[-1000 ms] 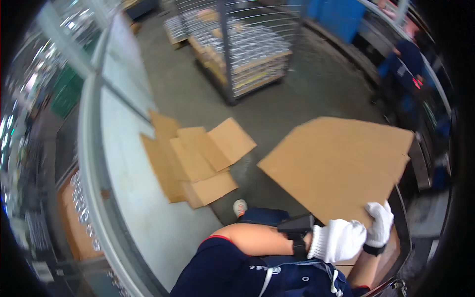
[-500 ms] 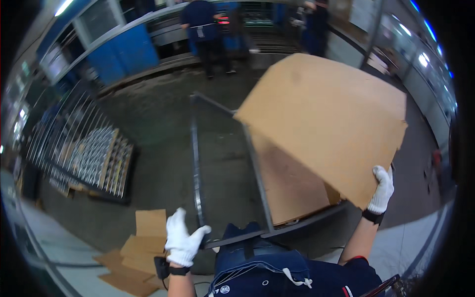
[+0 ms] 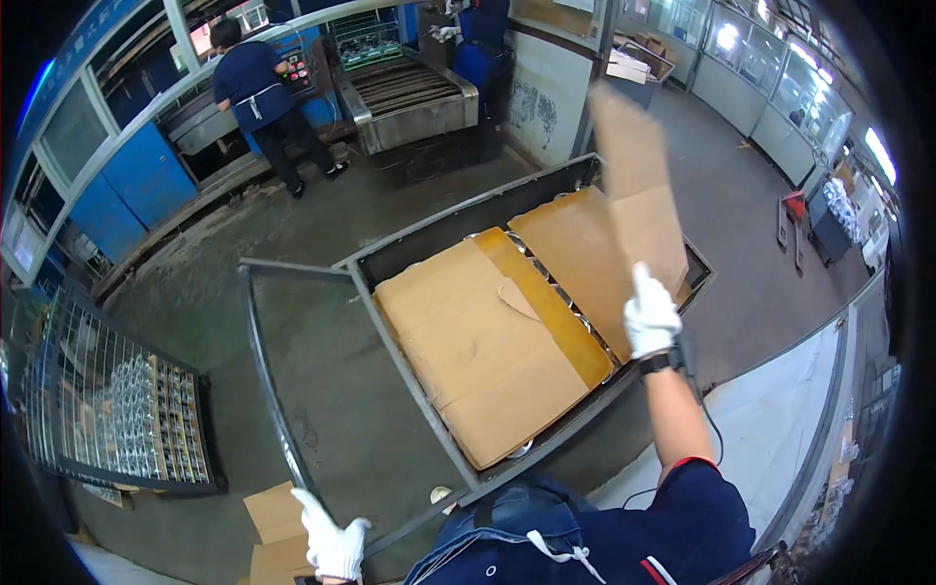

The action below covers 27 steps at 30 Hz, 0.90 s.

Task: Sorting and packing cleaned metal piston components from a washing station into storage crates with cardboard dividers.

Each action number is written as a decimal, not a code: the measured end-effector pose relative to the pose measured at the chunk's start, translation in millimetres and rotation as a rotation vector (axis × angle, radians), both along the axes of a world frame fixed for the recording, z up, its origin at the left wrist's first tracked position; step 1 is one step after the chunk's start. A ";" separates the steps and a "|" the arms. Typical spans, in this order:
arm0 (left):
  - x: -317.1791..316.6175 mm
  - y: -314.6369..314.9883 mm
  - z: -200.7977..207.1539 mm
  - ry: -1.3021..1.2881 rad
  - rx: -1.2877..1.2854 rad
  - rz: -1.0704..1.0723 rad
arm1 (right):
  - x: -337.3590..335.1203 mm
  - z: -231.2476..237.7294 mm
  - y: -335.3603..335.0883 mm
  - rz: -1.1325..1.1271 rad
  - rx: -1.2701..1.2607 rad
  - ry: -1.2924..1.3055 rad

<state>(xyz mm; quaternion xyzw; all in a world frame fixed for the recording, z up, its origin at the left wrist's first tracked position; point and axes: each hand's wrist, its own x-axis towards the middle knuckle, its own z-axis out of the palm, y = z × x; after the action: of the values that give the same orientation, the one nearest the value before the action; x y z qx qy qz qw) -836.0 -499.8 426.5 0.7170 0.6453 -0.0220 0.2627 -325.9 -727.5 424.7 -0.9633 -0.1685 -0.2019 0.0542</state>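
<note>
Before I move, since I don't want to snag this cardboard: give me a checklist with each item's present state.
1. Grip on the raised cardboard sheet: ok; the right hand holds its lower end.
2. Left hand clear of the metal frame: cannot tell; the spread fingers are close to it.
3. Bin open on top: ok; no lid shows.
4. Flat cardboard covering the bin's contents: not ok; shiny parts show through a gap.
5. Co-worker clear of the bin: ok; standing beyond it, back turned.

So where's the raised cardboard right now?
In the head view, the raised cardboard is right of centre, held up in the right hand and overlapping the crate's right end in the picture.
</note>
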 end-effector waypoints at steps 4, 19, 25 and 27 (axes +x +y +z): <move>-15.7 -1.0 -18.7 -0.123 0.145 -0.125 | 39.9 -84.8 39.7 0.186 -0.153 0.411; 81.1 -16.0 -25.5 0.658 -0.050 -0.107 | 213.0 -360.1 100.3 0.469 -0.883 0.414; -132.9 -38.8 -121.7 0.746 0.647 -0.486 | 187.7 -357.0 170.9 0.520 -0.481 0.573; -160.7 -37.1 -129.9 0.755 0.659 -0.506 | 190.5 -331.9 165.2 0.506 -0.349 0.614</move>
<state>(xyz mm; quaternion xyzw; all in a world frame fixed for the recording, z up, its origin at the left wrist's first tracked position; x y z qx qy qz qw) -996.7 -536.9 296.6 0.8360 0.4751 -0.1369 -0.2381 -135.4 -562.3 92.8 -0.9016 -0.4072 0.1452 -0.0141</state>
